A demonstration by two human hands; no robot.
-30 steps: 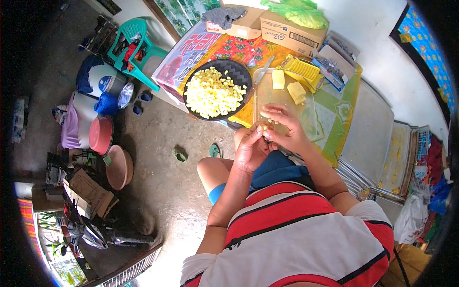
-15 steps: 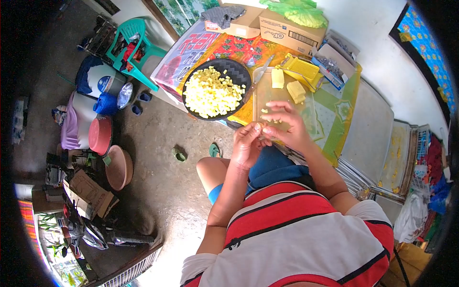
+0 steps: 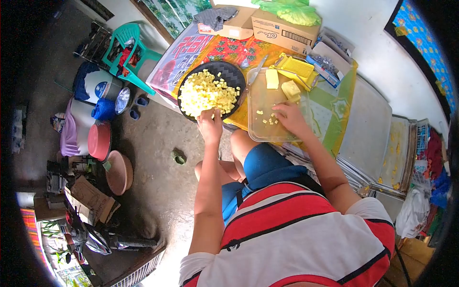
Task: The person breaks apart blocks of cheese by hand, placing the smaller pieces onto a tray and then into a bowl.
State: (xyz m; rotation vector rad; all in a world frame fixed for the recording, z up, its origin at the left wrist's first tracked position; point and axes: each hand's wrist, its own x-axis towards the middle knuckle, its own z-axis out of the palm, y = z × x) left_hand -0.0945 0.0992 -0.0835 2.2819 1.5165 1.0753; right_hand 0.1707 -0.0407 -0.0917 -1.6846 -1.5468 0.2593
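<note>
My left hand [image 3: 210,125] is at the near rim of a round black tray [image 3: 231,71], its fingertips apart beside the heap of small pale-yellow cubes [image 3: 205,93]. No piece shows in its fingers. My right hand [image 3: 290,118] rests over a clear plastic board or lid [image 3: 260,131], fingers apart and touching or just beside a few loose yellow cubes [image 3: 271,120]. Two larger yellow blocks, one upright rectangle [image 3: 272,79] and one chunkier piece [image 3: 290,91], lie farther up the board. A knife [image 3: 256,72] lies between tray and board, its blade pointing away.
Behind the board are a ridged yellow plastic holder [image 3: 294,68] and an open box [image 3: 330,67]. Cardboard boxes [image 3: 282,31] line the table's back edge. A green chair [image 3: 128,52] stands left of the table. Basins [image 3: 119,172] and a slipper [image 3: 179,156] are on the floor.
My hands were together over the near edge of the board. The left has moved left and up to the black tray; the right has lowered onto the board by the loose cubes.
</note>
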